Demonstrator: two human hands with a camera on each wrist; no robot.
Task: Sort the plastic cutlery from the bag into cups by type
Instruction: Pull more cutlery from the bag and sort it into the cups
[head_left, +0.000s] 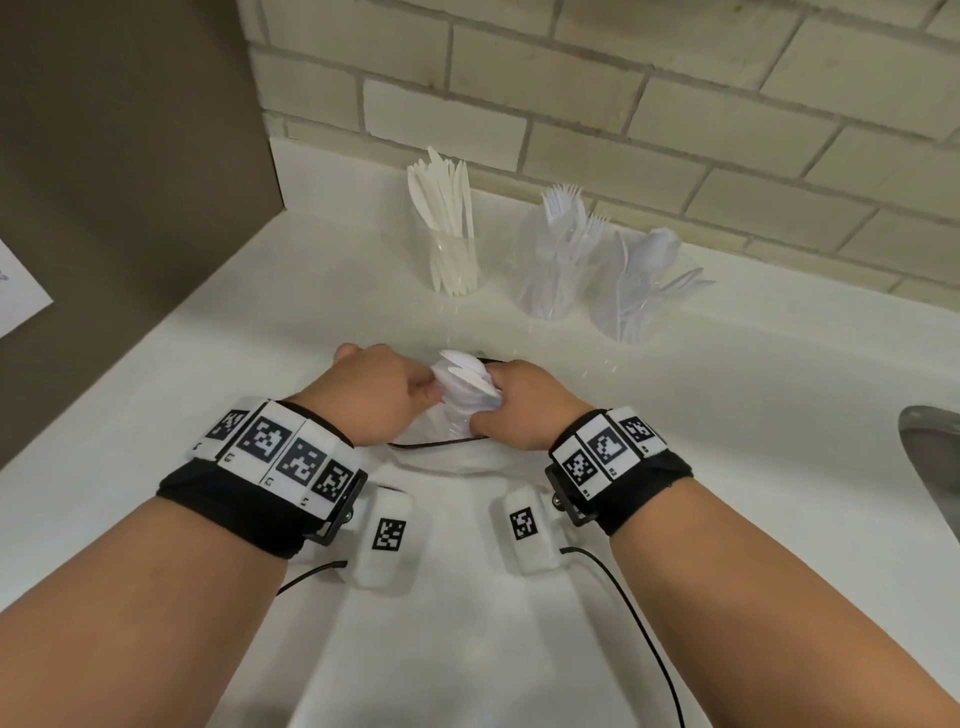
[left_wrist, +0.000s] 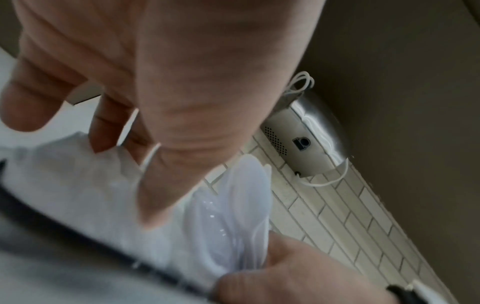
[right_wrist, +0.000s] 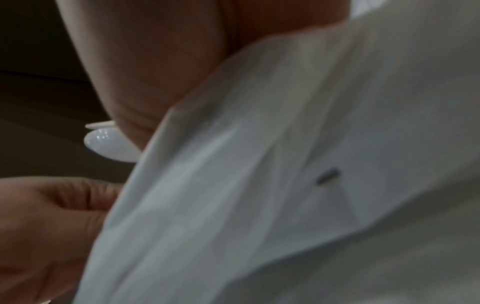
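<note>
Both hands are down at the middle of the white bench (head_left: 218, 322), working one bundle between them. The right hand (head_left: 519, 402) has its fingers curled tight around a clump of white plastic spoons (head_left: 465, 382), still wrapped in the clear bag (head_left: 441, 457); in the left wrist view the spoon bowls (left_wrist: 241, 205) fan upward out of that fist. The left hand (head_left: 371, 392) comes in from nine o'clock of the bundle, thumb and fingers pinching at its side, though whether they have the bag film or a spoon I cannot tell. The bag's dark rim trails back toward the wrists, lying on the bench.

Up at twelve o'clock, along the pale brick wall (head_left: 675, 104), three clear cups stand in a row. The knife cup (head_left: 452, 260) is at the left, knives upright. At its three o'clock is the fork cup (head_left: 553, 275), tines up, and just beside that the spoon cup (head_left: 631, 296), its spoons leaning to the right.

A steel sink (head_left: 935, 457) edge shows at three o'clock. A brown panel (head_left: 130, 156) fills the nine o'clock side, with a white sheet (head_left: 15, 291) on it, its print too cut off to read. The wrist bands (head_left: 280, 452) carry black-and-white square markers with small digits; I cannot read them for sure. No brand shows on the bag or cups.
</note>
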